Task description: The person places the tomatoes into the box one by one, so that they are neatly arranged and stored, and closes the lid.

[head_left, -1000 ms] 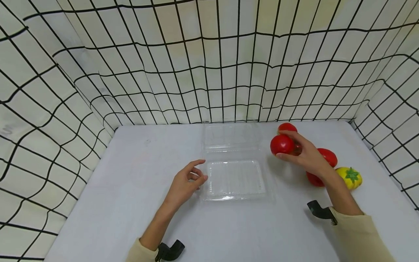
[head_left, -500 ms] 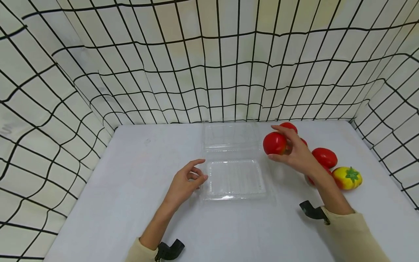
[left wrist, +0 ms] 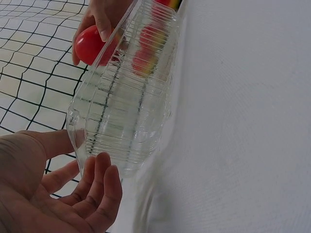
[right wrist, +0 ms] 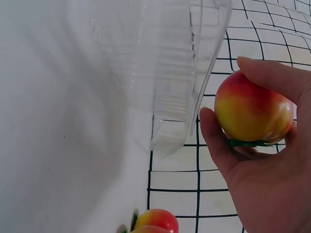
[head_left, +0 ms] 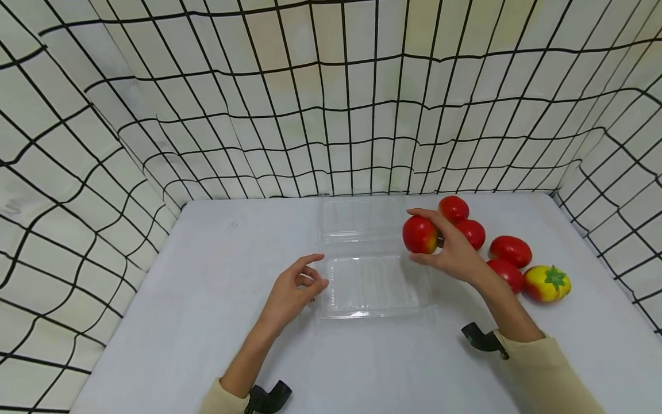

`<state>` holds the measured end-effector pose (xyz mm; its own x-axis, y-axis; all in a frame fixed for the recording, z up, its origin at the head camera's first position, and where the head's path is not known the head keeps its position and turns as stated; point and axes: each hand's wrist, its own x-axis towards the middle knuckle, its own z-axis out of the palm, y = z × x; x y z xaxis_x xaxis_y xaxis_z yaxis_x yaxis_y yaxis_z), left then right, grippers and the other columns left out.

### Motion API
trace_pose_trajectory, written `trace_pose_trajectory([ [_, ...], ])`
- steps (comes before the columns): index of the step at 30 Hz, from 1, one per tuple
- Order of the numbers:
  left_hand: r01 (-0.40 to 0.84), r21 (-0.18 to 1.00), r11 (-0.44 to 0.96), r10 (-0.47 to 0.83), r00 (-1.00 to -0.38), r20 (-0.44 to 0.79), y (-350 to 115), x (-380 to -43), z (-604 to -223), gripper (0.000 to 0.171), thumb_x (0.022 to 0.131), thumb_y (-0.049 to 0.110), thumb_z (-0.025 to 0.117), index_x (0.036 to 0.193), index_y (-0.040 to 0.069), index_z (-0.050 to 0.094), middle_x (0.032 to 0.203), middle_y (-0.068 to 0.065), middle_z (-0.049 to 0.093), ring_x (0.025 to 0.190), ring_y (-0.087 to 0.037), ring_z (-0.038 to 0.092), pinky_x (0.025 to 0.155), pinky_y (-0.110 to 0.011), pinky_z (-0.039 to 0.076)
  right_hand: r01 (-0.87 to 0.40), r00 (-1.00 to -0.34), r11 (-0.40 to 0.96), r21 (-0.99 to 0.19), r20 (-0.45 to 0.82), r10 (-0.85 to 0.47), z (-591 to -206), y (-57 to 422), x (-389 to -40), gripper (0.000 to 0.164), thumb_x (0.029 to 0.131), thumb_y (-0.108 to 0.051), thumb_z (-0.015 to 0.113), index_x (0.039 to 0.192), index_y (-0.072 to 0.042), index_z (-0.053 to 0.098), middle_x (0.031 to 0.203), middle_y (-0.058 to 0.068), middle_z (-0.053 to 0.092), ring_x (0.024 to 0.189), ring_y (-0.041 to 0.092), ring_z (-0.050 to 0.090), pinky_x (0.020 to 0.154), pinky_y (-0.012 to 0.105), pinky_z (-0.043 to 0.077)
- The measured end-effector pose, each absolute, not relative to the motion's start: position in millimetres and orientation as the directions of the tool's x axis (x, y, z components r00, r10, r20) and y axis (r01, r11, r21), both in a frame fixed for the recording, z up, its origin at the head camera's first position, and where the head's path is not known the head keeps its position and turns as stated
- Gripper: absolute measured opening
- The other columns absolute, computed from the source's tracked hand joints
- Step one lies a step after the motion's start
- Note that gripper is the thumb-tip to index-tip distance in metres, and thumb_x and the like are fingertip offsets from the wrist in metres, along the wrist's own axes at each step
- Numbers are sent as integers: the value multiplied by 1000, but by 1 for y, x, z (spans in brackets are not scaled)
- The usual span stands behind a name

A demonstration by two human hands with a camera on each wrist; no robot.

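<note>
tomato, round, glossy and mostly red, held by the right hand point(head_left: 455, 248): this is the red tomato point(head_left: 419, 234), gripped between thumb and fingers and raised off the white surface point(head_left: 217, 333). the right wrist view shows its other face, where red melts into a broad band of yellow, with a green leafy cap at the stem end, turned toward the palm. its skin looks smooth and catches the light.

the left hand point(head_left: 292, 290) is well apart from the right and holds no fruit; its fingers are loosely bent, with a gap between thumb and forefinger, just beside the near-left edge of the clear container point(head_left: 372, 284). whether it touches the plastic cannot be told.

the container lies between the hands, see-through with ribbed walls, its clear lid point(head_left: 362, 214) folded back on the side away from the person. the held tomato is over the container's right edge in the head view.

just beyond the right hand are two more red tomatoes point(head_left: 454, 209). nearer its forearm lie two further red fruits point(head_left: 511, 251), one rather oval, and a yellow fruit point(head_left: 547, 283), blushed red, with a star-shaped green cap.
</note>
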<state>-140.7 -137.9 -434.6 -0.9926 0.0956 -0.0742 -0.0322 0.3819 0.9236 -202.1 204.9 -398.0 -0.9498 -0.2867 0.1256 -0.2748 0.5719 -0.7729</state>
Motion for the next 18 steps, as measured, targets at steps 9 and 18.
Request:
trace_pose_trajectory([
  [9,-35,925,378,96,-992,-77,-139,-139,-435,55,92,13,78,144,20,61,106,-10,63,87,-16,67,70,-25,57,-290,-926,518,-805,98,-365,-403,195,-201,96,75,-7,90,155,-31,41,156,12,43,145,40,41,100,59,58],
  [18,-28,928,372,103,-992,-72,-138,-140,-434,56,92,14,78,145,20,60,107,-11,63,87,-16,66,71,-27,58,-295,-892,453,-841,73,-446,-403,189,-200,79,91,-21,72,161,-29,35,164,11,36,150,38,35,110,61,50],
])
